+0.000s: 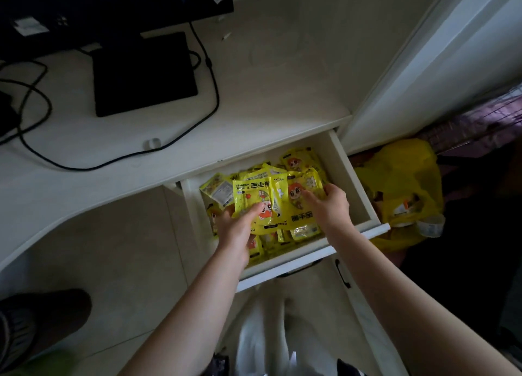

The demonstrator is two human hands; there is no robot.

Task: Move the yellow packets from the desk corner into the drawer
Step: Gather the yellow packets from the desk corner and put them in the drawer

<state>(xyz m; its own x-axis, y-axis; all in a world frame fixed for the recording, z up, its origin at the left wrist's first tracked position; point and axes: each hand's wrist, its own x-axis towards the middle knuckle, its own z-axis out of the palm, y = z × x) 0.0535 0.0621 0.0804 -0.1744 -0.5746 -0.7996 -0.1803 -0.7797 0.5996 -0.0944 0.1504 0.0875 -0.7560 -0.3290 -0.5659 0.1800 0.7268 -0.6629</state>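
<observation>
Both hands, left & right, grip packets in drawer mid-frame; desk corner bare, so nearly done.

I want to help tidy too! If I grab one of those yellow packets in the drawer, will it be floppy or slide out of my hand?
Probably floppy: the yellow packets look like thin flat pouches, lying bent and overlapping in the drawer. Their wrappers shine, so they may be a bit slippery. The left hand and right hand press several at once, so each seems light.
</observation>
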